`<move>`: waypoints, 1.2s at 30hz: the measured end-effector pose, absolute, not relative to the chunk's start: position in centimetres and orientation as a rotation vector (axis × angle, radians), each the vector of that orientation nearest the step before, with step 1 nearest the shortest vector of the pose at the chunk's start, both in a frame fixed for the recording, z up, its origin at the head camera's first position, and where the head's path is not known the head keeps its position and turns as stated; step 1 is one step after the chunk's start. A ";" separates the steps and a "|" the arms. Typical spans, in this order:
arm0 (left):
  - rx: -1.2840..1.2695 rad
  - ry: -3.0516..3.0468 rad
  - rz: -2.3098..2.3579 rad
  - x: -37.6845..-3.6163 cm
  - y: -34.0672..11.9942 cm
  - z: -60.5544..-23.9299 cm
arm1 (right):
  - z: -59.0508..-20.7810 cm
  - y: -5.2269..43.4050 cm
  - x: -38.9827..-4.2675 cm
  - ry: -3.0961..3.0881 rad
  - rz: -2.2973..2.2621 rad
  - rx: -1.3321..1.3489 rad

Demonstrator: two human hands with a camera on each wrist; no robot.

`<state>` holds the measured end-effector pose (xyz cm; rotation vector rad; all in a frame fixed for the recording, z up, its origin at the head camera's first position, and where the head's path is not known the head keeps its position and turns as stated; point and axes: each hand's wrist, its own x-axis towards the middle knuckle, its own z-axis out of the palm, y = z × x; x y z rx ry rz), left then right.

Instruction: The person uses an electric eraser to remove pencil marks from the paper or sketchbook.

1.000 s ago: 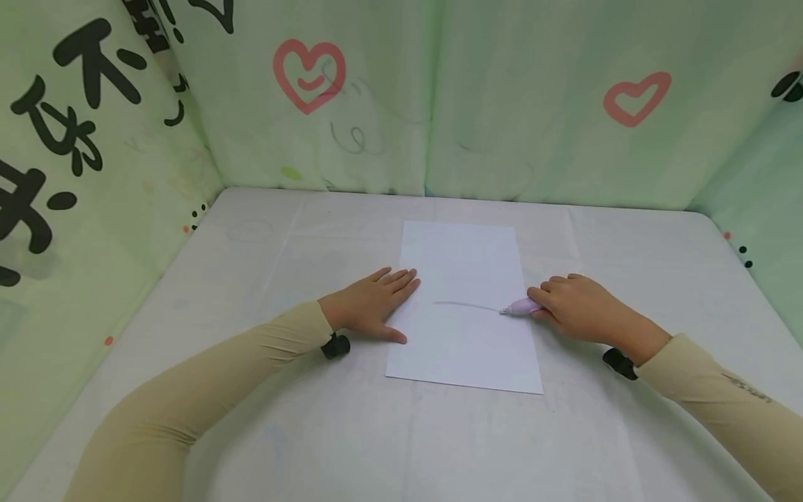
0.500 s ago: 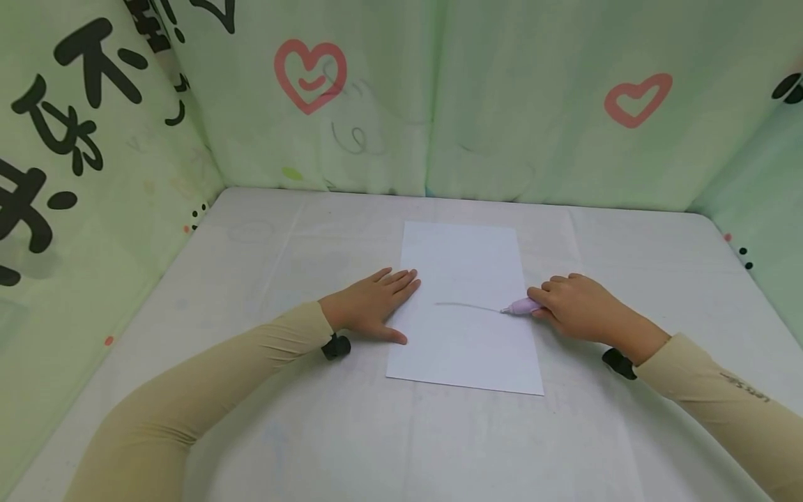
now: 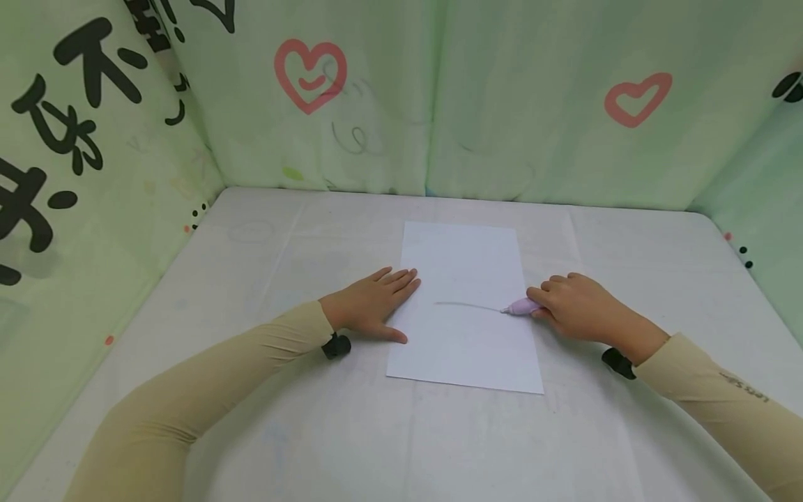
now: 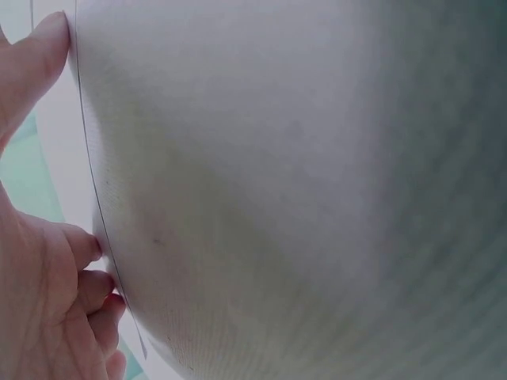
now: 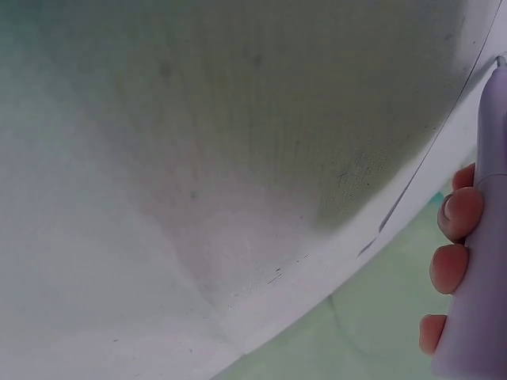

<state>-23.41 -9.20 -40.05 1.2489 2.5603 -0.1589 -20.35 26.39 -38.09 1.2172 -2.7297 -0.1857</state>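
A white sheet of paper [image 3: 464,362] lies on the table, with a thin, slightly curved grey line [image 3: 467,305] across its middle. My left hand [image 3: 370,305] rests flat on the sheet's left edge with its fingers spread. In the left wrist view, the thumb and fingertips of that left hand [image 4: 47,293] meet the paper's edge. My right hand [image 3: 577,307] grips a thick lilac pen-shaped tool [image 3: 522,307] at the sheet's right side. Its small metal tip is at the line's right end. Fingers [image 5: 459,212] curl round the lilac barrel in the right wrist view.
A white cloth covers the table [image 3: 301,418]. Green printed curtains [image 3: 502,104] stand along its back and both sides. A small black wrist camera [image 3: 336,346] sits under the left wrist, another black camera [image 3: 619,363] under the right.
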 end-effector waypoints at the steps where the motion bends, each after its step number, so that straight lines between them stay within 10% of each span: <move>1: 1.243 2.560 -0.159 -23.4 -9.2 -40.0 | -38.1 26.4 -20.4 -2.729 -0.185 1.215; 36: 1.234 2.561 -0.174 -23.4 -9.1 -39.9 | -37.7 26.3 -20.8 -2.723 -0.207 1.241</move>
